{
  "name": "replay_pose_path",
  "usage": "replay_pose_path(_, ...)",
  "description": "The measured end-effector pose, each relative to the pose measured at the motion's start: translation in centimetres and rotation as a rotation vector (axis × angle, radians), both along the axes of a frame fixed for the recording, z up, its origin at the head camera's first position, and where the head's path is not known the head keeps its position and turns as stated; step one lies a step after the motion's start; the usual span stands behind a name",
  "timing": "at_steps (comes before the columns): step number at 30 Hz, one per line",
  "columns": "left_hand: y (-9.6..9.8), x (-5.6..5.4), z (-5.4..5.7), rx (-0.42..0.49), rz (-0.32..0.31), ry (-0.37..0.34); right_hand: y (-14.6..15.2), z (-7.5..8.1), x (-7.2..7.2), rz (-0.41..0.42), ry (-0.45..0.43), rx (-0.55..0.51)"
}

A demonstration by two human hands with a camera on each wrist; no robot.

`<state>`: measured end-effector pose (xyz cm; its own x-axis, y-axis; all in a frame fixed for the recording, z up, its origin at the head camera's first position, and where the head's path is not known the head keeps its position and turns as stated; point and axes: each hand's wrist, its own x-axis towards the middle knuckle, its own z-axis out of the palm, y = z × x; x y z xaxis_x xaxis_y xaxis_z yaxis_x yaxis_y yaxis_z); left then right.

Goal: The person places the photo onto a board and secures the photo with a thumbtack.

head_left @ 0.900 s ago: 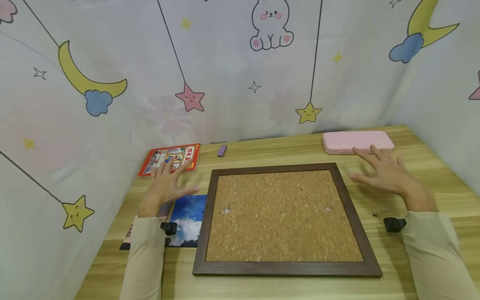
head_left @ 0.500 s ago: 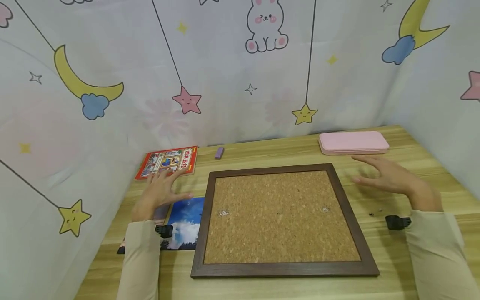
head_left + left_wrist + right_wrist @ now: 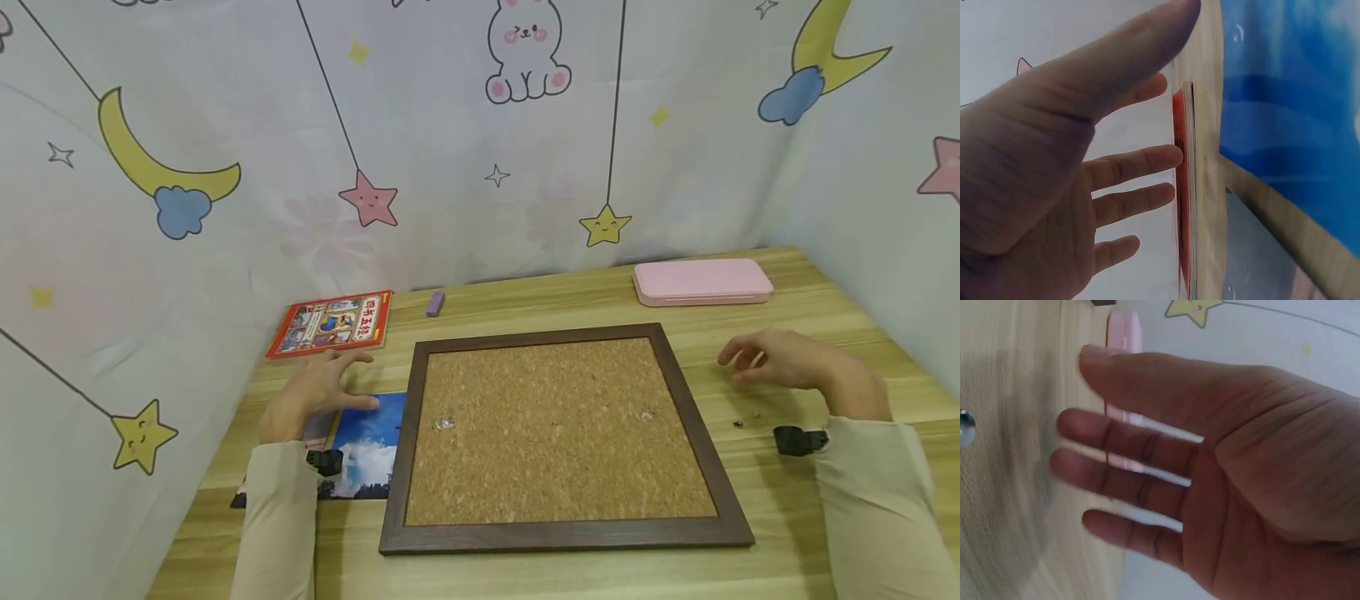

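My left hand (image 3: pixel 315 392) hovers over a photo print of blue sky and clouds (image 3: pixel 371 450), its fingers spread and holding nothing. In the left wrist view, the fingers (image 3: pixel 1132 165) overlap the red book's edge. On the right, my other hand (image 3: pixel 787 358) hangs with loosely curled fingers, nothing between them. A framed cork board (image 3: pixel 562 433) with a dark brown rim lies flat between the hands; two shiny clear patches show on its cork. Beside its right edge lie small metal pieces (image 3: pixel 738 424); the right wrist view shows a round silvery one (image 3: pixel 966 428).
A red picture book (image 3: pixel 330 323) lies at the back left, with a small purple block (image 3: pixel 435 303) to its right. A pink case (image 3: pixel 702 282) stands at the back right. Fabric printed with moons and stars (image 3: pixel 450 167) encloses the wooden table (image 3: pixel 540 575).
My right hand has lowered, its spread fingers curling loosely inward. The left hand has drawn back slightly, away from the red book. The head view has shifted a little; the cork board stays put.
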<state>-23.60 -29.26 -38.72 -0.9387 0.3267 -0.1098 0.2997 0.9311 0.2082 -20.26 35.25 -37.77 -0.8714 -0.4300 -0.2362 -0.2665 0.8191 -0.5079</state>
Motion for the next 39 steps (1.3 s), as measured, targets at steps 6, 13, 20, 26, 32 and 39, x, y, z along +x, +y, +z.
replay_pose_path(6,-0.06,0.07,-0.04,0.011,-0.024,-0.020,0.31,0.20,0.10,-0.001,-0.107,0.024)
replay_pose_path(13,-0.15,0.24,-0.37,0.047,-0.018,-0.106,0.38,-0.13,0.42,-0.016,-0.316,-0.054)
replay_pose_path(20,0.25,0.19,-0.42,0.064,0.016,-0.161,0.69,-0.17,0.86,-0.019,-0.434,-0.098)
replay_pose_path(26,0.37,-0.11,-0.31,0.059,0.004,-0.149,0.80,-0.20,0.80,-0.014,-0.480,-0.124)
replay_pose_path(32,0.35,-0.03,-0.42,0.071,-0.008,-0.159,0.45,-0.28,0.78,-0.072,-0.504,-0.096)
replay_pose_path(39,0.36,0.14,-0.62,0.077,-0.006,-0.162,0.35,-0.58,0.61,-0.076,-0.507,-0.082)
